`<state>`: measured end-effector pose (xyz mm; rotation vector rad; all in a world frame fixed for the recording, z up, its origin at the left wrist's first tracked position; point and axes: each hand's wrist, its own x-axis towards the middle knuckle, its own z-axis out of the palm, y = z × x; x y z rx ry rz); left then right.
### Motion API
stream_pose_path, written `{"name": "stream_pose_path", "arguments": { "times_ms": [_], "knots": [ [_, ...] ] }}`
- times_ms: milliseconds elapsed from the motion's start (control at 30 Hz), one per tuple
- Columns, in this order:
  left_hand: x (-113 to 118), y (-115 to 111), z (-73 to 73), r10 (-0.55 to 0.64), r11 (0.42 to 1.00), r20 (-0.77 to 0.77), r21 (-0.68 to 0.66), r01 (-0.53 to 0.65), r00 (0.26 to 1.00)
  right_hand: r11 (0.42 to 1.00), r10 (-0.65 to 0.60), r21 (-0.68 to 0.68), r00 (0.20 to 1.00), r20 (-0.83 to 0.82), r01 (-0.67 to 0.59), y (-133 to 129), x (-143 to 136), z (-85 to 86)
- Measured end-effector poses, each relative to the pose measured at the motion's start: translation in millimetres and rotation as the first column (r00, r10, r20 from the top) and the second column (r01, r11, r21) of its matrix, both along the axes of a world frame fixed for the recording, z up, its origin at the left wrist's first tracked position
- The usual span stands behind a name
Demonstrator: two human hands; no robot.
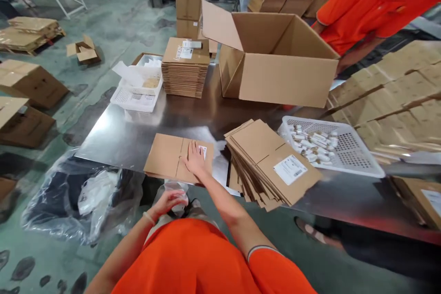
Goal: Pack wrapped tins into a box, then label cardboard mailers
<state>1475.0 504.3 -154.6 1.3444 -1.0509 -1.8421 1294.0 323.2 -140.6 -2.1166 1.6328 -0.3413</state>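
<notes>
My right hand (195, 160) lies flat on a folded cardboard box (164, 155) at the table's front edge, fingers spread, partly over a small white label. Below the edge, close to my body, my left hand (171, 200) has its fingers curled around a crumpled piece of clear plastic (179, 208). To the right of my right hand, a fanned pile of flat cardboard boxes (257, 142) overhangs the edge, with a white printed label (290, 169) on the top one.
A white basket (358, 151) of small white-and-gold items stands right. Behind are a large open carton (285, 80), a stack of flattened boxes (184, 76) and white trays (138, 101). A plastic-lined bin (51, 197) is at lower left. A co-worker's orange sleeve (339, 4) shows at upper right.
</notes>
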Motion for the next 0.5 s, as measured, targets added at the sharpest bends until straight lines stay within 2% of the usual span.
{"name": "stream_pose_path", "arguments": {
  "times_ms": [67, 133, 167, 233, 300, 400, 500],
  "knots": [
    [-3, -18, 14.2, 0.027, 0.999, 0.056, -0.034, -0.025, 0.998, 0.985, -0.17, 0.008, 0.985, 0.006, 0.17, 1, -14, -2.8],
    [-8, -34, 26.0, 0.124, 0.987, 0.116, -0.117, -0.11, 0.986, 0.914, -0.403, -0.023, 0.914, 0.037, 0.404, 6, -42, -4.5],
    [-10, -41, 30.3, 0.185, 0.974, 0.163, -0.158, -0.16, 0.969, 0.876, -0.48, -0.022, 0.875, 0.06, 0.482, 12, -56, -5.4],
    [-13, -50, 35.3, 0.262, 0.957, 0.282, -0.199, -0.211, 0.923, 0.849, -0.527, 0.013, 0.844, 0.099, 0.529, 27, -76, -7.6],
    [-13, -55, 36.8, 0.258, 0.963, 0.378, -0.178, -0.204, 0.889, 0.852, -0.523, 0.061, 0.845, 0.113, 0.52, 43, -81, -10.2],
    [-10, -58, 39.0, 0.221, 0.974, 0.425, -0.142, -0.177, 0.878, 0.825, -0.562, 0.052, 0.808, 0.179, 0.563, 55, -63, -11.1],
    [-4, -61, 46.2, 0.17, 0.983, 0.448, -0.141, -0.119, 0.878, 0.772, -0.612, 0.116, 0.684, 0.397, 0.624, 52, -48, -2.9]
  ]
}}
